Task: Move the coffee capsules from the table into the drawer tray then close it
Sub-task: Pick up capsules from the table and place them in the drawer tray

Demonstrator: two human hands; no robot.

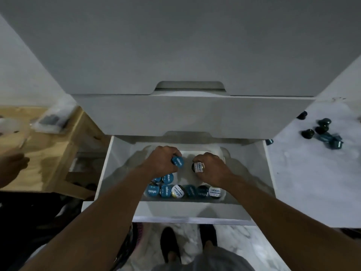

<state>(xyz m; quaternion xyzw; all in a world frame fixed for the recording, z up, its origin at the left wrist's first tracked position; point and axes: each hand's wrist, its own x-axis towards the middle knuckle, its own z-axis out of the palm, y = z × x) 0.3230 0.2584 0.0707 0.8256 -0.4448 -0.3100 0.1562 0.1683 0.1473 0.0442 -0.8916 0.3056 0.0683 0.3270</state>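
Capsules, round and foil-lidded: both hands, left [159, 161] and right [212, 165], each clasp one.

I'm looking down into a home kitchen here: plain white drawer fronts [191, 114] with cut-out handles stacked before me, a pale marbled counter [304, 173] to the right strewn with coffee capsules [322, 132], a bare wooden side table [45, 153] on the left, marble-look floor tiles [230, 243] underfoot.
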